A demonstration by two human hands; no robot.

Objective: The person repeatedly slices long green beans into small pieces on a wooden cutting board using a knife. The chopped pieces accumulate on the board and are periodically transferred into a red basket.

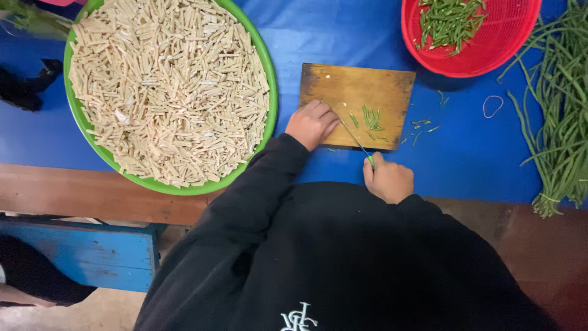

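A small wooden cutting board (343, 86) lies on the blue table cover, with a few cut green bean pieces (371, 117) on its near right part. My left hand (311, 124) rests on the board's near left corner, fingers curled, holding nothing I can see. My right hand (388, 178) grips a knife with a green handle (370, 160); its thin blade (352, 135) slants up-left onto the board, beside the cut pieces.
A big green basin (272, 110) of pale cut sticks fills the left. A red basket (490, 55) with chopped green beans sits at the top right. Long green beans (560, 116) lie along the right edge, a rubber band (492, 106) beside them. A blue bench (92, 251) stands below left.
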